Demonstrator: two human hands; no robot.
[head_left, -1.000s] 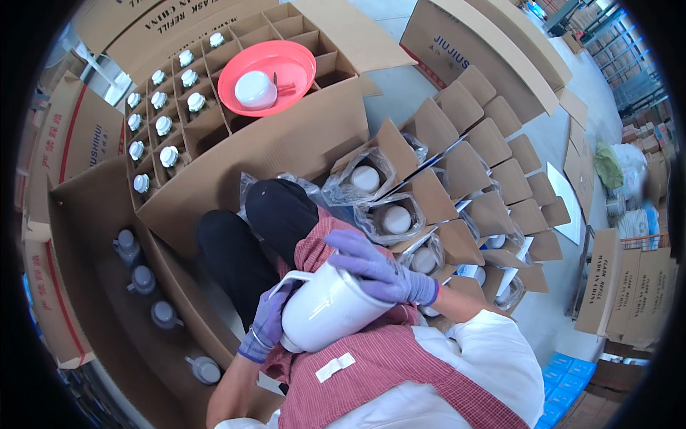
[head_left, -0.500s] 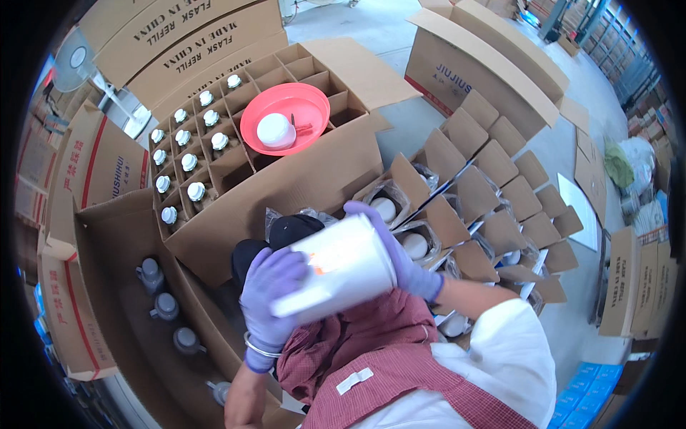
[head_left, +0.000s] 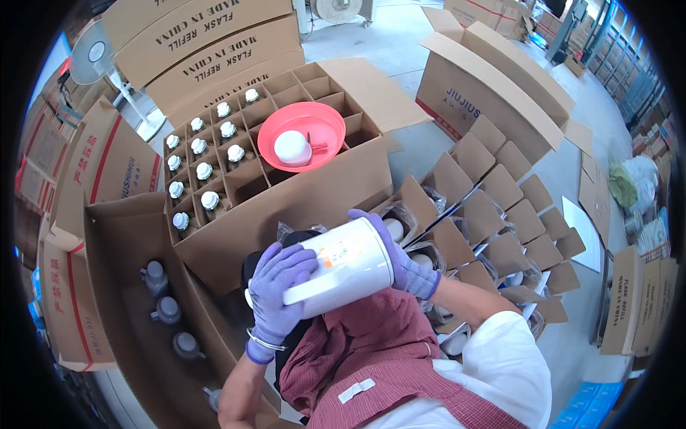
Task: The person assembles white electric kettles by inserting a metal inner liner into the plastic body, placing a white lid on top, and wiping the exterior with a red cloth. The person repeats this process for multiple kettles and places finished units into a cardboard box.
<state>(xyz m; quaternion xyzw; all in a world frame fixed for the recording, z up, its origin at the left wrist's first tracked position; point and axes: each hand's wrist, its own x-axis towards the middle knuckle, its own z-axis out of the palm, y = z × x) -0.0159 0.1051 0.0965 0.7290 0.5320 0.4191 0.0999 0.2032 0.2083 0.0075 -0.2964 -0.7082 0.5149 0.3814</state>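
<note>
A white thermos jug (head_left: pixel 348 266) with a small orange print lies tilted across my lap, held in both gloved hands. My left hand (head_left: pixel 277 292), in a purple glove, is closed around the jug's handle end. Against the wide base end presses my right hand (head_left: pixel 404 266), also in a purple glove, its fingers curved round the edge. Part of the jug's left end is covered by the left hand. Behind the jug stands a divided carton (head_left: pixel 286 214) with several white-topped bottles (head_left: pixel 209 200) in its cells.
A red basin (head_left: pixel 327 127) with a white lid-like piece (head_left: pixel 291 148) rests on the carton's dividers. At left, a long open carton (head_left: pixel 125 236) holds several grey-topped jugs (head_left: pixel 168 309). Open small boxes (head_left: pixel 493 207), some with bagged white items, stand right. A fan (head_left: pixel 96 57) is far left.
The jug has rolled slightly in my hands, so its handle now shows beside my left hand. The whole view has shifted a little, with the surroundings appearing further right.
</note>
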